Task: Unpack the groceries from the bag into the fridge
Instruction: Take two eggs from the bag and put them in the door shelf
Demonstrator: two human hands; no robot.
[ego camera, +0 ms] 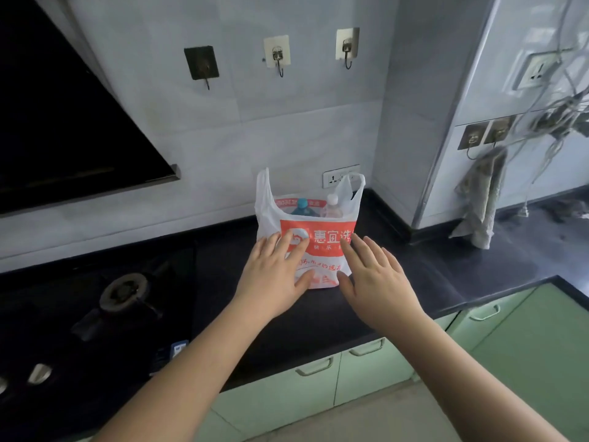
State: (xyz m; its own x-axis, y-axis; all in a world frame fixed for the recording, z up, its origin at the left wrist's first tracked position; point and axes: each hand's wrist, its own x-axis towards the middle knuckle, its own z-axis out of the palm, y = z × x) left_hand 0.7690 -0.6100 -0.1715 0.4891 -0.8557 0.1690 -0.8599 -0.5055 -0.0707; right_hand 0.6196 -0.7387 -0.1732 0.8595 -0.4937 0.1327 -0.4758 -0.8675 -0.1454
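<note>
A white plastic grocery bag [318, 229] with a red printed panel stands upright on the dark countertop [430, 269], its two handles sticking up. Out of its open top show a bottle with a blue cap [302, 207] and a clear bottle with a white cap [332, 207]. My left hand [274, 269] lies with straight fingers against the bag's front left side. My right hand [371, 274] is spread flat at the bag's front right side, fingertips at the red panel. Neither hand holds anything. No fridge is in view.
A gas hob [124, 293] sits on the counter to the left, under a black range hood [63, 116]. Wall hooks [277, 57] and a socket [338, 180] are behind the bag. A cloth [481, 199] and tangled cables [561, 122] hang at right. Green cabinet doors [366, 371] lie below.
</note>
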